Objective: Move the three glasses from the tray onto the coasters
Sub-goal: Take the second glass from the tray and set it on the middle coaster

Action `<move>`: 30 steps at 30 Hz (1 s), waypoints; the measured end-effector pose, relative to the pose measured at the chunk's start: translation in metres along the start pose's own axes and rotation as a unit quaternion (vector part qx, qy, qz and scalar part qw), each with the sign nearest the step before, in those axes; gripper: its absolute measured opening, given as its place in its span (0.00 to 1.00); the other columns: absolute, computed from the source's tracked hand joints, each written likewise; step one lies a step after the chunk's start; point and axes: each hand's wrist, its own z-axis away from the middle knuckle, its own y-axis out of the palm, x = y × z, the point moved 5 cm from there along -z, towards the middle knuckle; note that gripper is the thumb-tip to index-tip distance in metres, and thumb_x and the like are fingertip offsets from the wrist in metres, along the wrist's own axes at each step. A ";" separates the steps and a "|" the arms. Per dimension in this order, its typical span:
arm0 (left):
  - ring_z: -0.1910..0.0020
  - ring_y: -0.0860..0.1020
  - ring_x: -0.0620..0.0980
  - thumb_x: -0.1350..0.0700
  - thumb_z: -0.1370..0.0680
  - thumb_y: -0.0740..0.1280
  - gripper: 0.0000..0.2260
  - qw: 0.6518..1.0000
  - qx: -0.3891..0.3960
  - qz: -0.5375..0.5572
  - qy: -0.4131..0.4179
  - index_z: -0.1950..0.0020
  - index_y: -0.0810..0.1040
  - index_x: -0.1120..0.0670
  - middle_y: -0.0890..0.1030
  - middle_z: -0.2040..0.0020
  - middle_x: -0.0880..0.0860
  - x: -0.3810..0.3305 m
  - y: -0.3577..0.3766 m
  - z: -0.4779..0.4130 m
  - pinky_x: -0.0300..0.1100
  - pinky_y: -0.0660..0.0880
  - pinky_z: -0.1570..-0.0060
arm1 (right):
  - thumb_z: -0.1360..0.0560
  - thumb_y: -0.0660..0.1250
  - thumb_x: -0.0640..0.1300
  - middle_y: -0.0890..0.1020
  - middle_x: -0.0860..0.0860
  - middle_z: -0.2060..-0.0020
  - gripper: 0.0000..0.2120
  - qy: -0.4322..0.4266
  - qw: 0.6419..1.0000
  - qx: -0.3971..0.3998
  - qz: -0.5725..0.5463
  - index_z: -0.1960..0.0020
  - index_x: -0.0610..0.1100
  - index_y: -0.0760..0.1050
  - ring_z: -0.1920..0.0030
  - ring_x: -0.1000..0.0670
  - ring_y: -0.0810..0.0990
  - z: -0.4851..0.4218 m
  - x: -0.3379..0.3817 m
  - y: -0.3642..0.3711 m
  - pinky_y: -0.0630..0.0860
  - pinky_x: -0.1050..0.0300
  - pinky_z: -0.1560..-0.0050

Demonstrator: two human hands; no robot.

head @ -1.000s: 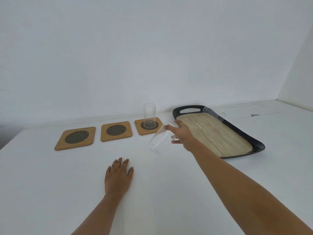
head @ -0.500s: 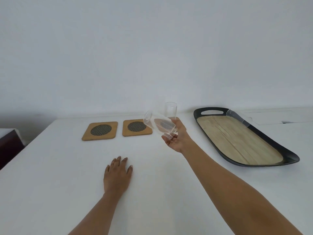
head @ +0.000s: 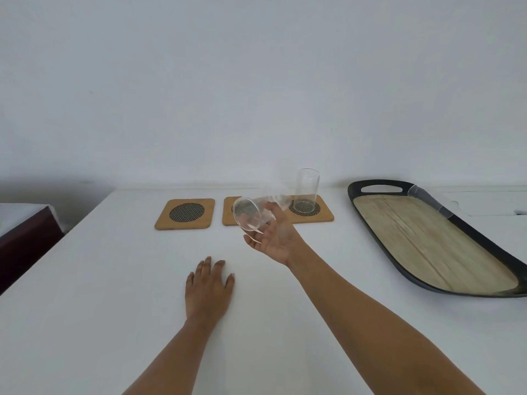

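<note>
Three wooden coasters with dark mesh centres lie in a row at the table's far side. A clear glass stands upright on the right coaster. My right hand holds a second clear glass tilted on its side, mouth toward me, in the air in front of the middle coaster. The left coaster is bare. A third glass lies tipped against the far rim of the black tray. My left hand rests flat on the table, fingers apart.
The bamboo-lined tray sits at the right of the white table. A dark piece of furniture stands beyond the table's left edge. A white wall runs behind the coasters.
My right hand carried the tilted glass leftward from beside the tray to the middle coaster and turned palm up. The left hand stayed flat.
</note>
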 end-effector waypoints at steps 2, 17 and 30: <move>0.24 0.57 0.49 0.44 0.20 0.54 0.22 1.000 0.000 -0.001 -0.005 0.27 0.62 0.49 0.60 0.24 0.53 0.004 -0.001 -0.005 0.48 0.54 0.26 | 0.28 0.68 0.45 0.77 0.48 0.47 0.11 -0.030 0.998 -0.016 0.053 0.46 0.47 0.71 0.52 0.47 0.76 -0.007 0.002 -0.004 0.76 0.54 0.54; 0.24 0.57 0.51 0.46 0.20 0.55 0.21 0.999 0.001 0.010 -0.035 0.29 0.64 0.51 0.62 0.25 0.53 0.030 -0.006 -0.050 0.52 0.53 0.26 | 0.32 0.71 0.59 0.78 0.54 0.56 0.16 -0.125 0.945 -0.139 0.267 0.54 0.48 0.75 0.48 0.50 0.76 -0.049 0.028 -0.027 0.76 0.54 0.51; 0.23 0.53 0.52 0.45 0.20 0.52 0.23 0.999 0.011 -0.011 -0.039 0.25 0.59 0.51 0.58 0.23 0.53 0.034 -0.004 -0.062 0.53 0.50 0.25 | 0.38 0.77 0.50 0.78 0.49 0.44 0.38 -0.284 0.703 -0.190 0.624 0.33 0.47 0.64 0.43 0.45 0.75 -0.074 0.060 -0.004 0.74 0.52 0.46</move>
